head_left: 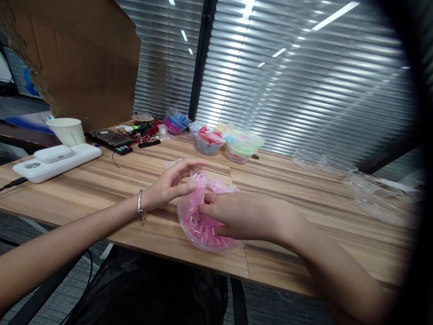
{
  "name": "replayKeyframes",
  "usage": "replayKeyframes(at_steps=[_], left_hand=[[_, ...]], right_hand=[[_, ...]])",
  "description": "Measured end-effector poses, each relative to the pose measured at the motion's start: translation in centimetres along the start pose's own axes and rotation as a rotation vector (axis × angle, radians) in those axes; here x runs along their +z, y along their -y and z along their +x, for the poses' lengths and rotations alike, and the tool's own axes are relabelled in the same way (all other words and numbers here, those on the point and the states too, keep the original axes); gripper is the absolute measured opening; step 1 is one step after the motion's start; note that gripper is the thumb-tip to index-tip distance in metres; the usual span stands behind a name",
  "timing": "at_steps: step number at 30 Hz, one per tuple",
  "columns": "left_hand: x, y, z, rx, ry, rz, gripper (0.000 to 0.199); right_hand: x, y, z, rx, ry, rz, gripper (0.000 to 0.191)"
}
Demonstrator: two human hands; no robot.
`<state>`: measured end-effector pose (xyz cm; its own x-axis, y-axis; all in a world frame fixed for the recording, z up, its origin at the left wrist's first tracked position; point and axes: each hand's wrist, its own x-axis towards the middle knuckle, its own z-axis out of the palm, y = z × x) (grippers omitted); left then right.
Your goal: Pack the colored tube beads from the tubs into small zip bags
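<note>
A round clear bowl (pixel 209 246) sits near the table's front edge with a pink plastic bag (pixel 197 192) of small pink tube-like pieces (pixel 211 234) in it. At the bowl's left rim is my left hand (pixel 172 183), fingers apart and curved beside the upright part of the bag, a silver bracelet on the wrist. My right hand (pixel 233 214) reaches into the bowl from the right, its fingers bent down among the pink pieces. What its fingertips hold, if anything, is hidden.
Tubs with coloured bags (pixel 240 146) stand at the back centre. Clear containers (pixel 375 194) lie at the right. A white charger (pixel 57 162), a paper cup (pixel 67 131), a remote (pixel 122 150), red wires (pixel 149 133) and a cardboard sheet (pixel 88 58) are at the left.
</note>
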<state>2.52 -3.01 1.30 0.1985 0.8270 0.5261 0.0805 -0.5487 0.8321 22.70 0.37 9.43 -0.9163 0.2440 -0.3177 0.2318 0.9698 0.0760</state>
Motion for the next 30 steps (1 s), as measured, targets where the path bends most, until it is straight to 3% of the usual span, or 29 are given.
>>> replayKeyframes(at_steps=[3, 8, 14, 24, 30], left_hand=[[0.0, 0.1, 0.0, 0.003, 0.006, -0.003, 0.05], [-0.1, 0.2, 0.0, 0.032, 0.039, -0.007, 0.051], [-0.1, 0.5, -0.1, 0.046, 0.032, 0.017, 0.05], [0.0, 0.5, -0.1, 0.008, 0.049, 0.072, 0.054], [0.0, 0.8, -0.2, 0.017, 0.101, 0.085, 0.058]], right_hand=[[-0.1, 0.4, 0.1, -0.012, 0.05, -0.07, 0.028], [0.0, -0.2, 0.3, -0.047, 0.112, -0.01, 0.021], [-0.3, -1.4, -0.1, -0.116, -0.008, 0.011, 0.022], [-3.0, -3.7, -2.6, -0.179, -0.13, 0.273, 0.015], [-3.6, -3.7, -2.5, -0.27, -0.34, 0.263, 0.018]])
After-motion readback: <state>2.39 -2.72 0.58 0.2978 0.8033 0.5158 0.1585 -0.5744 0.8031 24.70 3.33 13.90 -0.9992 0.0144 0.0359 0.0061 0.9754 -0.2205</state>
